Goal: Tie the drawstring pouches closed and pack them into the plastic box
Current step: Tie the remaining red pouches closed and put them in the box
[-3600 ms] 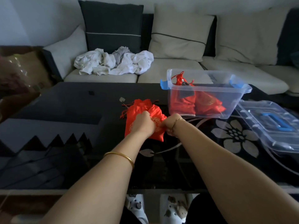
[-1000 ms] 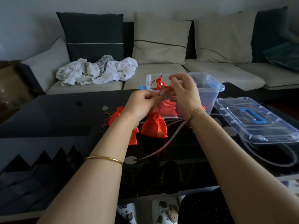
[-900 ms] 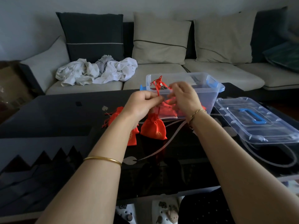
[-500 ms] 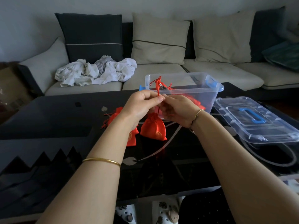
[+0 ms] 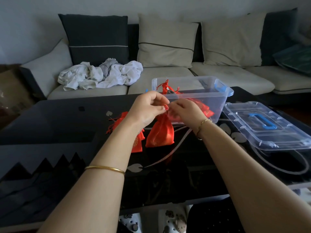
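both hands were pinched on the red drawstring at the neck of the pouch point(image 5: 160, 132), left hand point(image 5: 148, 106) just above the knot spot, right hand point(image 5: 186, 109) touching it from the other side, fingers closed tight on the cord. the pouch hung straight below the grip, its bottom on the black table point(image 5: 67, 118). i'd say keep the neck bunched and pull both ends evenly (knot itself was hidden). the plastic box point(image 5: 218, 98) sat just behind the hands, a few pouches already in it, spare pouches point(image 5: 121, 121) under the left wrist.
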A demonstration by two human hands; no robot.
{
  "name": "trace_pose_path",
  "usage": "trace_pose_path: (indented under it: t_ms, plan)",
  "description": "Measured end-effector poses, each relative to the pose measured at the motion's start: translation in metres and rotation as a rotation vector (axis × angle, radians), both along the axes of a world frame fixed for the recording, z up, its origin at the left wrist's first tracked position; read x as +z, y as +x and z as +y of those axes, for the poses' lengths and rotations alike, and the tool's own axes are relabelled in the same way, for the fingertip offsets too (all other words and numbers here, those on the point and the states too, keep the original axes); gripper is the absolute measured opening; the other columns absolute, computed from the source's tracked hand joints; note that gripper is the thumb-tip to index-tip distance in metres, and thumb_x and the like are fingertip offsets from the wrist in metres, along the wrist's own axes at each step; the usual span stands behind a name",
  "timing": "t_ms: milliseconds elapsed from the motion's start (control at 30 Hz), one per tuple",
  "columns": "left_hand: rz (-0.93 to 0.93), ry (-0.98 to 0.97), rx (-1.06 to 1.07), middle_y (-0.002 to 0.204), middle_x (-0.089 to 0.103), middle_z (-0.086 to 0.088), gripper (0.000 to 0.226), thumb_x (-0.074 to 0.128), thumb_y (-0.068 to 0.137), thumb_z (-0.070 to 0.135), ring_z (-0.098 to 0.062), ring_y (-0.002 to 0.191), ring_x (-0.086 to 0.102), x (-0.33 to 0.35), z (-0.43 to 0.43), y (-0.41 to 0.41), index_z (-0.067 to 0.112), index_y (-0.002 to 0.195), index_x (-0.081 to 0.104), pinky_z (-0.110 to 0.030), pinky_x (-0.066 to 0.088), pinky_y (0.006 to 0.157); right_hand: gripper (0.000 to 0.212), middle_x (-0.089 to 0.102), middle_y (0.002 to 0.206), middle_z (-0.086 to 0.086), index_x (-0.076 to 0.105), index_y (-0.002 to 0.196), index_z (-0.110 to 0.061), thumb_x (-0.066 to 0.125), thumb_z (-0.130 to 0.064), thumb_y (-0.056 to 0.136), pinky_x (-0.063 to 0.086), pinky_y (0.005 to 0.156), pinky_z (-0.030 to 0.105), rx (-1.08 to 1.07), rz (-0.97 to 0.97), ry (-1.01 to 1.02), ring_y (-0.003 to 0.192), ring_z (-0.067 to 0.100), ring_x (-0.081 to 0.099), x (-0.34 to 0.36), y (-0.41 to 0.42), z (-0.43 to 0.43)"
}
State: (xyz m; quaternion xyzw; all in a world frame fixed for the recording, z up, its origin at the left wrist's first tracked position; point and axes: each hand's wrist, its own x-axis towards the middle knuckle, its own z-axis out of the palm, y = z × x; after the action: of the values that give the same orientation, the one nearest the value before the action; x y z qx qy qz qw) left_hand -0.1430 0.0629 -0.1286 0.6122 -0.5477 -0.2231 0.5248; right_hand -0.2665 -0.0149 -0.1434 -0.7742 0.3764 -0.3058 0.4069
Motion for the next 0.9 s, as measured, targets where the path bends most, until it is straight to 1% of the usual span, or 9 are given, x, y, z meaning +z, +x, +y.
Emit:
trace_pose_path:
  t_ms: [33, 67, 167, 233, 367, 500, 600, 733, 900]
  plan:
    - [-0.09, -0.029, -0.007, 0.084, 0.064, 0.002, 0.024, 0.06, 0.082, -0.009, 0.002, 0.075, 0.059, 0.0, 0.0, -0.001, 0.015, 0.084, 0.064, -0.012, 0.05, 0.075, 0.024, 0.062, 0.083, 0.01, 0.064, 0.094, -0.002, 0.047, -0.018, 0.096, 0.051, 0.08, 0.041, -0.006, -0.095, -0.031, 0.076, 0.019, 0.058, -0.003, 0.005, 0.0]
    - [-0.182, -0.061, -0.006, 0.083, 0.063, 0.006, 0.024, 0.06, 0.081, -0.009, 0.005, 0.073, 0.058, 0.0, -0.001, -0.003, 0.014, 0.087, 0.065, -0.01, 0.048, 0.074, 0.02, 0.06, 0.085, 0.012, 0.064, 0.096, -0.005, 0.046, -0.014, 0.096, 0.051, 0.08, 0.042, 0.021, -0.192, 0.039, 0.077, 0.021, 0.058, -0.005, 0.009, 0.001]
    - [-0.353, -0.156, 0.089, 0.08, 0.06, 0.013, 0.027, 0.061, 0.081, -0.005, 0.003, 0.072, 0.056, -0.006, -0.002, -0.008, 0.016, 0.096, 0.069, -0.008, 0.045, 0.072, 0.019, 0.056, 0.077, 0.007, 0.06, 0.094, -0.013, 0.042, -0.011, 0.098, 0.05, 0.06, 0.029, 0.118, -0.343, 0.312, 0.064, 0.014, 0.056, -0.005, 0.012, 0.005]
    - [-0.363, -0.206, 0.157, 0.078, 0.06, 0.013, 0.03, 0.062, 0.081, -0.003, 0.0, 0.073, 0.056, -0.009, -0.003, -0.009, 0.019, 0.101, 0.069, -0.012, 0.046, 0.072, 0.02, 0.06, 0.076, 0.005, 0.061, 0.101, -0.007, 0.042, -0.008, 0.096, 0.047, 0.052, 0.023, 0.174, -0.345, 0.429, 0.062, 0.014, 0.057, -0.005, 0.01, 0.003]
    - [-0.335, -0.251, 0.184, 0.076, 0.062, 0.016, 0.033, 0.063, 0.081, -0.002, 0.0, 0.075, 0.058, -0.011, -0.003, -0.009, 0.018, 0.107, 0.069, -0.015, 0.048, 0.077, 0.018, 0.062, 0.079, 0.005, 0.061, 0.094, -0.007, 0.045, -0.014, 0.094, 0.05, 0.059, 0.026, 0.298, -0.339, 0.641, 0.069, 0.015, 0.06, -0.005, 0.004, 0.001]
    - [-0.261, -0.228, 0.176, 0.081, 0.065, 0.012, 0.026, 0.063, 0.084, 0.001, 0.001, 0.079, 0.061, -0.01, -0.002, -0.007, 0.015, 0.104, 0.071, -0.01, 0.047, 0.078, 0.018, 0.064, 0.088, 0.007, 0.062, 0.089, -0.01, 0.046, -0.015, 0.095, 0.049, 0.076, 0.034, 0.312, -0.358, 0.614, 0.079, 0.019, 0.061, -0.005, -0.001, -0.001]
    - [-0.247, -0.168, 0.183, 0.083, 0.066, 0.009, 0.017, 0.065, 0.084, 0.003, 0.003, 0.076, 0.06, -0.012, -0.002, -0.004, 0.013, 0.095, 0.073, -0.005, 0.045, 0.073, 0.021, 0.064, 0.087, 0.007, 0.06, 0.088, -0.009, 0.042, -0.018, 0.098, 0.05, 0.077, 0.034, 0.248, -0.346, 0.548, 0.079, 0.02, 0.061, -0.002, -0.002, 0.0]
    - [-0.008, -0.055, 0.181, 0.088, 0.07, 0.0, 0.01, 0.063, 0.088, 0.013, -0.011, 0.085, 0.065, -0.012, -0.001, 0.001, 0.014, 0.092, 0.072, -0.024, 0.053, 0.075, 0.023, 0.064, 0.081, 0.005, 0.059, 0.084, -0.01, 0.043, -0.02, 0.098, 0.051, 0.069, 0.029, 0.135, -0.389, 0.448, 0.072, 0.016, 0.061, 0.002, -0.002, 0.001]
    - [-0.11, 0.168, 0.319, 0.092, 0.069, -0.012, 0.023, 0.045, 0.094, 0.019, -0.025, 0.085, 0.062, -0.014, -0.001, 0.008, 0.003, 0.09, 0.061, -0.039, 0.047, 0.076, 0.018, 0.059, 0.073, 0.008, 0.054, 0.075, -0.005, 0.051, -0.01, 0.092, 0.051, 0.068, 0.033, 0.075, -0.53, 0.629, 0.068, 0.02, 0.06, 0.002, -0.006, -0.005]
